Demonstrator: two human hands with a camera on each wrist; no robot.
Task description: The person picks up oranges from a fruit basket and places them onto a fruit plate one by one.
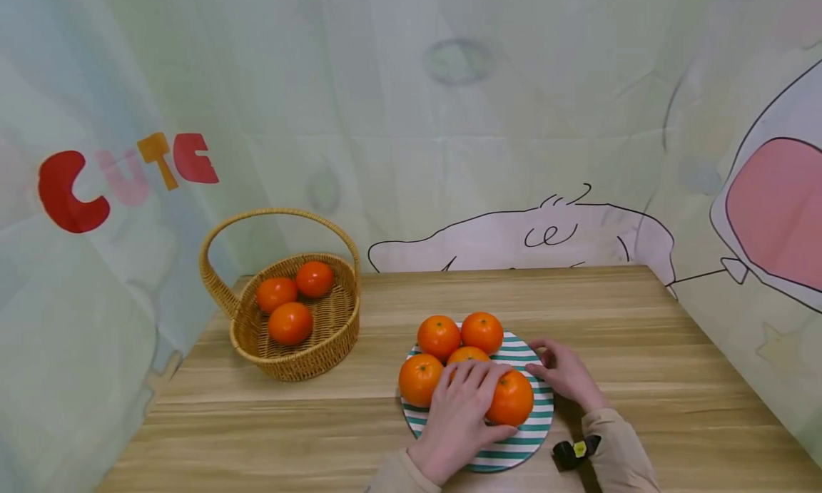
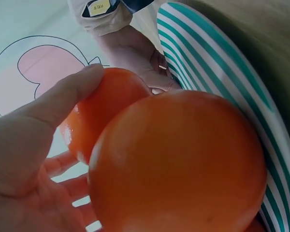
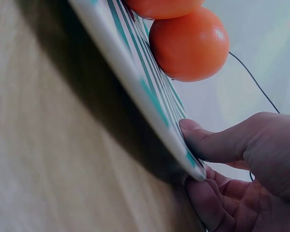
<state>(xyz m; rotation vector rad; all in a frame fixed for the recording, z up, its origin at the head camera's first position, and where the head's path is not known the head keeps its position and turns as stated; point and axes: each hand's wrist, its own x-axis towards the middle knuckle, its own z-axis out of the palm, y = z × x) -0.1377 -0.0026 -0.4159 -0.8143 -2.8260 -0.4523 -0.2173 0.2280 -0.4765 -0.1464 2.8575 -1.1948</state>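
Note:
A round plate (image 1: 523,436) with green and white stripes bears several oranges, one of them partly hidden behind my left hand (image 1: 464,414). That hand grips the orange (image 1: 511,399) at the plate's front right, with the thumb on its near side and fingers on its far side. In the left wrist view the thumb presses on this orange (image 2: 113,104), while another orange (image 2: 179,164) fills the foreground. My right hand (image 1: 568,375) pinches the plate's right rim. The right wrist view shows its thumb (image 3: 208,142) on the striped top and fingers (image 3: 210,203) under the edge.
At the back left of the wooden table (image 1: 289,436) stands a wicker basket (image 1: 308,364) with a tall handle, holding three orange fruits (image 1: 291,324). A printed curtain (image 1: 385,158) hangs behind and beside the table. A black strap device (image 1: 574,451) sits at the right wrist.

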